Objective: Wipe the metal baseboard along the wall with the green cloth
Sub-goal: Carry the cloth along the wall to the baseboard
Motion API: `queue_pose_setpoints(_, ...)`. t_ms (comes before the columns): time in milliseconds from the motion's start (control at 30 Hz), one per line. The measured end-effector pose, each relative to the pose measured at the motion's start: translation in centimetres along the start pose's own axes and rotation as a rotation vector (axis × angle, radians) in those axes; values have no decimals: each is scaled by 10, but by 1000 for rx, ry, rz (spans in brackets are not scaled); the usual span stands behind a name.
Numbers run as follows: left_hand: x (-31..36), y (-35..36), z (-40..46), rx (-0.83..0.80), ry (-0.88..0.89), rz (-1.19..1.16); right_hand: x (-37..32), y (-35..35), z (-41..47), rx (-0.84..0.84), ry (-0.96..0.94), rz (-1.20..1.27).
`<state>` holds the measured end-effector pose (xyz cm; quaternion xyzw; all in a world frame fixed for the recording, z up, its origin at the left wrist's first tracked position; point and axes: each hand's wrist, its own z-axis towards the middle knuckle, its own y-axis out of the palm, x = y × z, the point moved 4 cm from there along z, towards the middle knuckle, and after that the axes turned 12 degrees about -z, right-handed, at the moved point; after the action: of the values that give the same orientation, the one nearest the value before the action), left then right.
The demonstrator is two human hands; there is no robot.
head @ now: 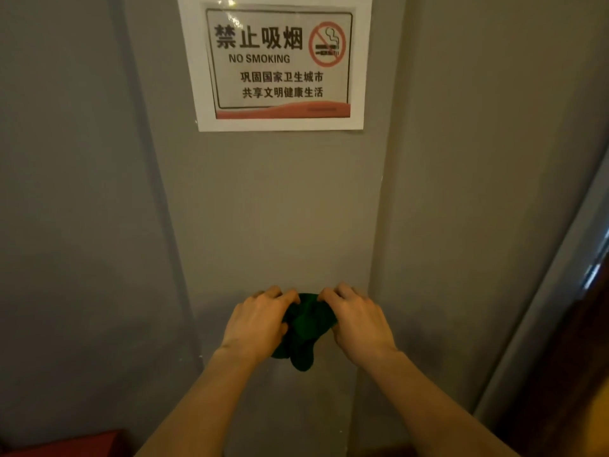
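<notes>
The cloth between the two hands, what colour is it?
Dark green cloth, plain, seen in the head view.

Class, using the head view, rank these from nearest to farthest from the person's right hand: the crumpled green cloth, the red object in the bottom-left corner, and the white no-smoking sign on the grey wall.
1. Crumpled green cloth: gripped by the right hand, on its left.
2. White no-smoking sign: well above, on the grey wall.
3. Red object: far lower left corner.

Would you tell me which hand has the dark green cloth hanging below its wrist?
The left hand: the dark green cloth droops beside that wrist, while the right hand grips only its upper edge.
</notes>
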<state>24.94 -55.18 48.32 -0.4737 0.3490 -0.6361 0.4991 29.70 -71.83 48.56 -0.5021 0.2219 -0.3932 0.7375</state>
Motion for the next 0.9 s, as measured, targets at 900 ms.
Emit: queue_pose_setpoints(900, -123, 94, -31, -148, -124, -120, -76, 133, 14, -216, -30, 53)
